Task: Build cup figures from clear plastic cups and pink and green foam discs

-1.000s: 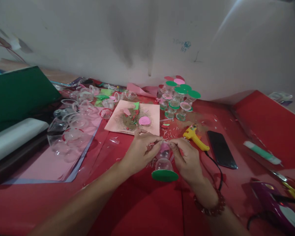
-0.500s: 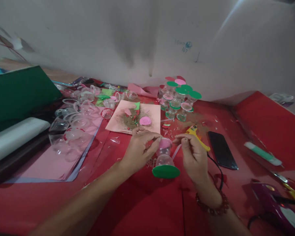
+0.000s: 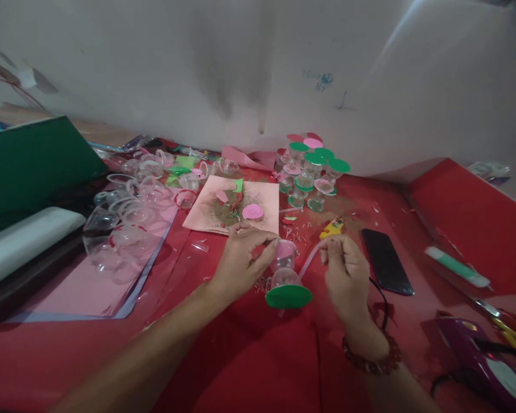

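Note:
Two clear plastic cups point(image 3: 284, 277) are joined end to end, with a pink paper band point(image 3: 285, 249) around the upper one and a green paper disc point(image 3: 289, 296) under the lower one. My left hand point(image 3: 246, 259) is closed, thumb and index finger pinching the upper cup's left rim. Right of the cups, my right hand point(image 3: 344, 265) is pinched on a thin pale pink strip point(image 3: 309, 261), which slants from the fingertips down toward the cups. Just behind that hand lies a yellow tool point(image 3: 332, 229) with a black cord.
Pink paper sheets point(image 3: 215, 198) hold scraps and a pink disc point(image 3: 253, 211). Finished-looking cup pairs point(image 3: 313, 172) with paper discs stand at the back. Loose clear cups point(image 3: 133, 212) crowd the left. A phone point(image 3: 387, 261), scissors point(image 3: 509, 327) and a purple device point(image 3: 477, 361) lie right.
My right hand has moved a little right, away from the cup's rim, and the pale strip now reaches its fingertips. My left hand stays at the rim. The view has shifted slightly.

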{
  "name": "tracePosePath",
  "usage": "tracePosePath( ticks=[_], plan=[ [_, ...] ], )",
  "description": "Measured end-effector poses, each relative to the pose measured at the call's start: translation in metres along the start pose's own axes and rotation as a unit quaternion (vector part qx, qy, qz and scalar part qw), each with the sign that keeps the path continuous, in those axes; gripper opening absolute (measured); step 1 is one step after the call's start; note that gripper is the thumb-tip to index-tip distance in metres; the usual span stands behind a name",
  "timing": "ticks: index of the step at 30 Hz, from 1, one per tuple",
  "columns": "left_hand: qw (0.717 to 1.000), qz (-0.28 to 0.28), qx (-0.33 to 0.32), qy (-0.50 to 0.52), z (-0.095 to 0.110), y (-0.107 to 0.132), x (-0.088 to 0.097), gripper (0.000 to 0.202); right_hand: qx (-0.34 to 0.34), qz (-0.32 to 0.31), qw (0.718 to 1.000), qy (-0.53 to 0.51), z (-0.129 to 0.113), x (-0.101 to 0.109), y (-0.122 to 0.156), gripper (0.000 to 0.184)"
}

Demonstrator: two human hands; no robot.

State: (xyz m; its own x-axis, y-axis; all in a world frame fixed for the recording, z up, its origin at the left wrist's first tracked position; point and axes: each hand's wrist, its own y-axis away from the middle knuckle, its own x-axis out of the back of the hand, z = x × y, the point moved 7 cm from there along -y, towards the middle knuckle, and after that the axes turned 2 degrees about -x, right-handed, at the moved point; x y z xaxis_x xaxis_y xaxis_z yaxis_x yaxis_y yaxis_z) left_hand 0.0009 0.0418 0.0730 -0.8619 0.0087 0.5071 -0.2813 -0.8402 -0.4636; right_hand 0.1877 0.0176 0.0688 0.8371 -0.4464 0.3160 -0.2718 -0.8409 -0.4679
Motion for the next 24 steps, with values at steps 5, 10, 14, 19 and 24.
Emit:
tracePosePath(
  ticks=[5, 10, 14, 19, 24],
  plan=[
    [1.000, 0.004, -0.006, -0.006, 0.001, 0.000, 0.001, 0.020, -0.017, -0.040, 0.999, 0.004, 0.005, -0.006, 0.000, 0.018],
    [1.000, 0.008, 0.002, -0.010, 0.000, -0.001, 0.002, 0.021, 0.000, -0.043, 0.999, 0.007, 0.005, -0.008, 0.005, 0.009],
    [1.000, 0.010, 0.006, -0.005, -0.001, -0.001, 0.002, 0.022, 0.007, -0.026, 1.000, -0.008, 0.001, -0.005, 0.006, 0.010],
    [1.000, 0.015, 0.003, -0.012, -0.001, 0.000, 0.001, 0.022, -0.004, -0.053, 0.998, -0.029, 0.001, -0.007, 0.005, 0.027],
    [1.000, 0.013, 0.004, 0.000, -0.001, -0.001, 0.001, 0.020, 0.036, -0.176, 0.983, -0.036, -0.003, -0.030, 0.006, 0.033]
  ],
)
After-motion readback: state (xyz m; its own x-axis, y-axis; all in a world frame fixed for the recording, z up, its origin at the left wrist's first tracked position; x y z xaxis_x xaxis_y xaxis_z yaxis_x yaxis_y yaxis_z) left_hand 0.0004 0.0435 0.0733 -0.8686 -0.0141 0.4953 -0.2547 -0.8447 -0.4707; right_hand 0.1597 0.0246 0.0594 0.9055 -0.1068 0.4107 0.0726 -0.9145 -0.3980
